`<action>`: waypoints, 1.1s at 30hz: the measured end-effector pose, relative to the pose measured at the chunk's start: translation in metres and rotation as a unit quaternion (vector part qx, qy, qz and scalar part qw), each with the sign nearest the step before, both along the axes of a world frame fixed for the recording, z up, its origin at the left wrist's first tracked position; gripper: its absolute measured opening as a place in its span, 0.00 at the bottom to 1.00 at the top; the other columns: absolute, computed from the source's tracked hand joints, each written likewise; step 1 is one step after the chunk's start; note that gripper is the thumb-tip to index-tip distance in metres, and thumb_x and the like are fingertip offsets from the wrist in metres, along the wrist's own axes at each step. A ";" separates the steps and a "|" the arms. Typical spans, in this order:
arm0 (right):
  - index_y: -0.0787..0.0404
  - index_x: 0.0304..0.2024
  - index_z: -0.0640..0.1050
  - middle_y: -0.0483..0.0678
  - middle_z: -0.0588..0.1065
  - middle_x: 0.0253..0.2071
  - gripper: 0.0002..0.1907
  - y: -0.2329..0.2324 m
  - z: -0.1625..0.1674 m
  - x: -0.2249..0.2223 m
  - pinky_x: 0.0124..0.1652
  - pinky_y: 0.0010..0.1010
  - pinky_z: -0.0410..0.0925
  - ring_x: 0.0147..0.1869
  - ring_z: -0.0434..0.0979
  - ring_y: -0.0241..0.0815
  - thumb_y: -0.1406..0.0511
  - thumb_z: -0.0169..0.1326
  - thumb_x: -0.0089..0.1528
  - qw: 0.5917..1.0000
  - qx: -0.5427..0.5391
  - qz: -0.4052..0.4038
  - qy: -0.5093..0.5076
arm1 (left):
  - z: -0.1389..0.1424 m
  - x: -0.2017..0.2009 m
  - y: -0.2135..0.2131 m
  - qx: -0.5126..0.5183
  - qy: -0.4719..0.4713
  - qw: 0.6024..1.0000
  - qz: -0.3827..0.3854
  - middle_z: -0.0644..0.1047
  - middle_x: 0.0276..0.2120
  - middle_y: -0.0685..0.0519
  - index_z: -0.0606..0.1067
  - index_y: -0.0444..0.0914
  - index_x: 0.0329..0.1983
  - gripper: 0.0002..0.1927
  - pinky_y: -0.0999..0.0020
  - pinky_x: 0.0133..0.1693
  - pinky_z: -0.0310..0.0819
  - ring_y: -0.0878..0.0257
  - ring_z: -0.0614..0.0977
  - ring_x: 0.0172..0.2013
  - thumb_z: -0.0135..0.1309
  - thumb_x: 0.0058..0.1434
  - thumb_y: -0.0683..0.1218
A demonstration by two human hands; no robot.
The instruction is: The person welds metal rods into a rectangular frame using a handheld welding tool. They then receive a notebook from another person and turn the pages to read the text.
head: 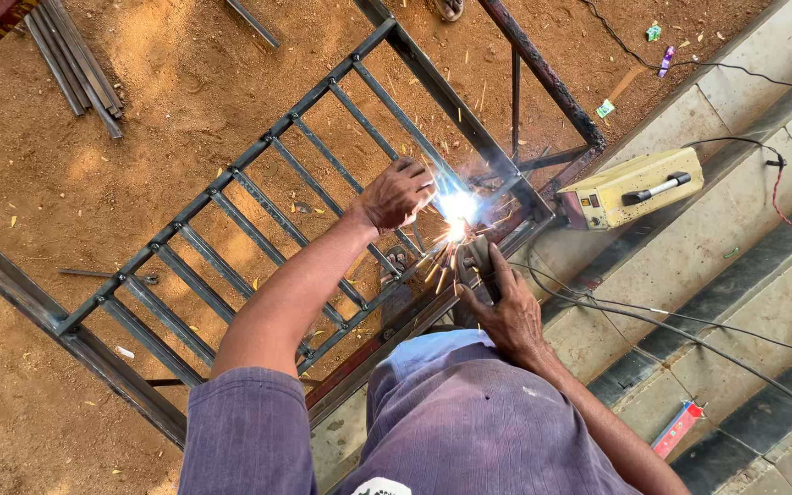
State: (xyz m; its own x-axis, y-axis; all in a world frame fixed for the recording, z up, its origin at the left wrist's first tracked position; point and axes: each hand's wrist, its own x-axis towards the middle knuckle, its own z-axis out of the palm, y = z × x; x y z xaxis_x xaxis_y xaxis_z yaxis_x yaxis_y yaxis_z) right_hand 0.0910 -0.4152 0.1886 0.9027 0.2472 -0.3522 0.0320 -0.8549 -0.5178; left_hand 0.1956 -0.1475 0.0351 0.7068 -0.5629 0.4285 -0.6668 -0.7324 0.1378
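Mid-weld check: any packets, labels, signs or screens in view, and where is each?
No signs or screens.
Red flat packet: lower right on the concrete steps, long, with a pale end.
Green scrap: on the dirt above the yellow welding machine, small.
Green and purple wrappers: top right on the dirt, crumpled.

There are 2 hands (398, 192), 1 metal grille (258, 220), 1 yellow welding machine (630, 188) and 1 electrode holder (477, 261).
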 end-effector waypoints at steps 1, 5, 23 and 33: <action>0.55 0.74 0.60 0.64 0.73 0.58 0.49 0.000 -0.001 0.000 0.52 0.49 0.71 0.57 0.77 0.62 0.46 0.63 0.57 1.000 0.005 0.001 -0.003 | 0.000 0.000 0.000 0.002 -0.015 1.000 -0.001 0.83 0.49 0.52 0.82 0.41 0.42 0.07 0.63 0.61 0.72 0.62 0.80 0.49 0.60 0.61 0.41; 0.55 0.74 0.60 0.65 0.73 0.57 0.50 -0.001 -0.003 -0.001 0.52 0.49 0.71 0.57 0.77 0.61 0.45 0.64 0.56 1.000 -0.017 -0.001 0.006 | 0.001 0.001 0.001 0.044 0.050 0.998 -0.010 0.83 0.40 0.53 0.82 0.40 0.41 0.03 0.61 0.59 0.74 0.62 0.79 0.45 0.59 0.67 0.41; 0.65 0.68 0.63 0.60 0.79 0.51 0.47 -0.047 0.015 0.023 0.50 0.41 0.75 0.49 0.82 0.51 0.53 0.67 0.53 0.987 0.053 -0.150 -0.008 | 0.039 -0.007 0.004 0.005 0.101 0.995 0.011 0.81 0.46 0.51 0.79 0.38 0.40 0.08 0.58 0.60 0.70 0.58 0.78 0.49 0.53 0.60 0.36; 0.67 0.55 0.70 0.66 0.78 0.42 0.31 -0.109 0.042 0.099 0.50 0.51 0.71 0.48 0.80 0.63 0.67 0.61 0.49 0.976 -0.119 -0.179 0.029 | 0.041 -0.006 0.003 -0.019 0.144 0.989 0.016 0.80 0.38 0.50 0.80 0.38 0.42 0.06 0.56 0.61 0.70 0.56 0.80 0.46 0.58 0.61 0.41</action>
State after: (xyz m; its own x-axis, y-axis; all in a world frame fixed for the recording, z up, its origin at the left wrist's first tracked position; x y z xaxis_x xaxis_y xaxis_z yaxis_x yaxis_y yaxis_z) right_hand 0.1899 -0.5241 0.2305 0.8927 -0.1749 -0.4153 -0.3140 -0.9025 -0.2949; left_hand 0.1895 -0.1446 0.0764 0.8202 -0.5246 0.2279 -0.5719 -0.7436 0.3465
